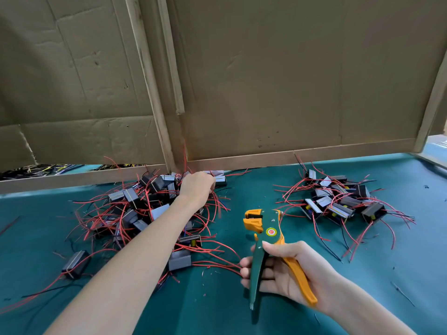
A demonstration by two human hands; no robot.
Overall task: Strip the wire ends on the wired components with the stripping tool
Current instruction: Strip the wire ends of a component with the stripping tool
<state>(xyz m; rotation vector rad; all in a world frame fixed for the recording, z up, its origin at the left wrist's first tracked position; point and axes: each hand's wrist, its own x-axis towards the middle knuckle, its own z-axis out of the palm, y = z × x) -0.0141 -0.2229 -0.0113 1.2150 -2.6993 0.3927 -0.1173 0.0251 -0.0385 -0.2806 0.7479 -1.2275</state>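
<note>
Above teal mat (217,310), green-orange stripping tool (271,234)

Hiding fingertips of left hand (197,187) inside component pile (135,209); grip unreadable. Cropping red wires (14,307) at left edge.

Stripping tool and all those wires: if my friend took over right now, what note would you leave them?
Right hand grips the stripping tool, head up, no wire in it.
Left hand reaches into the big pile of wired components; its fingers are hidden, grip unclear.
A smaller pile lies apart on the right of the green table.
Done: probably the smaller pile, but the wire ends are too small to check.
Left: pick a component, strip its ends, work through the big pile.
</note>
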